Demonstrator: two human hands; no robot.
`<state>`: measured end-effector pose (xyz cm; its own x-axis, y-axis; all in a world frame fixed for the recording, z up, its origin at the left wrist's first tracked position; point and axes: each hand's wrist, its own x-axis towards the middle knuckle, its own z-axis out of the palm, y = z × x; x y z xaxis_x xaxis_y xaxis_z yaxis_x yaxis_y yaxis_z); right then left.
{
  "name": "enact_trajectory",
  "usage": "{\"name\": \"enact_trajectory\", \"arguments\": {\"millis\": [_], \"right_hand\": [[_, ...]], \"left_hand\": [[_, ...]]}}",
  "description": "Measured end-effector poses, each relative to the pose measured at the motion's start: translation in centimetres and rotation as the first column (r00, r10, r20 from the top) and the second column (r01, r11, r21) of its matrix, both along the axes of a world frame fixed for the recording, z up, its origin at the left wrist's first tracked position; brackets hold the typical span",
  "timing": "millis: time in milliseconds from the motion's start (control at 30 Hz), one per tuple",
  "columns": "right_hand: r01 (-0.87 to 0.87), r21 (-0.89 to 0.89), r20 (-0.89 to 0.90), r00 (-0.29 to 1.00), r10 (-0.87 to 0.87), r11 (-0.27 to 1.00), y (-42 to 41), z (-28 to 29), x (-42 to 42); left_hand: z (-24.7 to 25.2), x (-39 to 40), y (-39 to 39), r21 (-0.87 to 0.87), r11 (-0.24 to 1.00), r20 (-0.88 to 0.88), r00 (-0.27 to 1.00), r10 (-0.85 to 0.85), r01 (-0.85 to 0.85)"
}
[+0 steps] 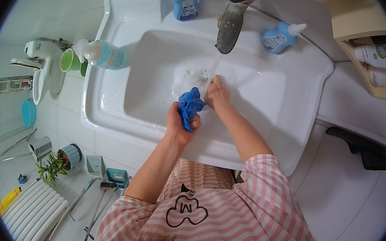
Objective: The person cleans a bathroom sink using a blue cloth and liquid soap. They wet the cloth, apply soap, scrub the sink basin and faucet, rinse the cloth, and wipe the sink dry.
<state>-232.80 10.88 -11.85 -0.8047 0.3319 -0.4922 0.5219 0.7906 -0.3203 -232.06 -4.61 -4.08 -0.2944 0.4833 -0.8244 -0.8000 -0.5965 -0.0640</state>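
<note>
A crumpled blue cloth [190, 107] is gripped in my left hand [181, 124], above the front part of a white ceramic washbasin [249, 112]. Water runs from a worn grey faucet [230, 28] at the back of the basin. My right hand [217, 93] is at the stream, just right of the cloth, with its fingers partly hidden; whether it grips anything does not show. Suds and small dark specks lie on the basin floor beneath the stream.
Blue bottles [186, 5] [280, 37] stand on the back rim either side of the faucet. A pump bottle of blue liquid [107, 55] is on the left rim. A wooden shelf [359, 21] with bottles hangs at the right; a radiator [34, 213] is low at left.
</note>
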Motion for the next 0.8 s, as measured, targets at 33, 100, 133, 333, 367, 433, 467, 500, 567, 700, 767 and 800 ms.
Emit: {"name": "enact_trajectory", "arguments": {"millis": [33,100,133,333,367,433,467,500,567,700,767,800], "right_hand": [[-0.022,0.022,-0.049,0.999,0.023,1.000,-0.1,0.0,0.1],[-0.060,0.073,-0.144,0.987,0.070,0.995,-0.2,-0.4,0.5],[-0.093,0.026,-0.159,0.983,0.096,0.995,0.5,-1.3,0.8],[0.487,-0.870,0.466,0.771,-0.435,-0.069,3.4,4.3,1.0],[0.489,-0.846,0.533,0.760,-0.371,-0.212,3.7,6.3,1.5],[0.450,-0.853,0.520,0.772,-0.366,-0.262,4.4,7.1,2.0],[0.415,-0.894,0.445,0.789,-0.424,-0.168,4.7,6.6,2.1],[0.379,-0.923,0.366,0.801,-0.473,-0.072,4.8,6.6,2.0],[0.371,-0.928,0.312,0.791,-0.527,0.008,5.2,6.6,1.4],[0.284,-0.954,0.282,0.724,-0.630,-0.101,5.0,6.3,0.8],[0.264,-0.941,0.337,0.711,-0.617,-0.210,5.3,6.0,1.1],[0.273,-0.930,0.367,0.738,-0.567,-0.247,5.2,5.8,1.3]], "left_hand": [[0.1,0.0,0.1,0.004,1.000,-0.012,1.000,-0.002,0.002],[0.3,-0.1,0.3,0.014,1.000,-0.034,0.999,-0.008,0.008],[0.5,-0.2,0.5,0.024,0.999,-0.028,0.999,-0.026,0.027],[0.3,-1.2,1.5,-0.037,0.946,-0.177,0.930,-0.324,0.322],[1.2,-2.0,2.1,-0.201,0.903,-0.243,0.873,-0.422,0.380],[0.3,-3.9,2.6,-0.504,0.765,-0.346,0.717,-0.605,0.402],[-0.7,-4.9,2.3,-0.646,0.676,-0.373,0.626,-0.685,0.354],[-1.0,-5.9,2.2,-0.769,0.574,-0.376,0.527,-0.762,0.281],[-1.6,-7.0,1.9,-0.727,0.613,-0.352,0.599,-0.720,0.309],[-3.4,-7.9,0.9,-0.406,0.905,-0.355,0.892,-0.281,0.124],[-2.2,-7.4,0.7,-0.104,0.978,-0.381,0.902,-0.205,0.178],[-1.5,-7.0,0.8,0.026,0.981,-0.399,0.902,-0.167,0.193]]}}
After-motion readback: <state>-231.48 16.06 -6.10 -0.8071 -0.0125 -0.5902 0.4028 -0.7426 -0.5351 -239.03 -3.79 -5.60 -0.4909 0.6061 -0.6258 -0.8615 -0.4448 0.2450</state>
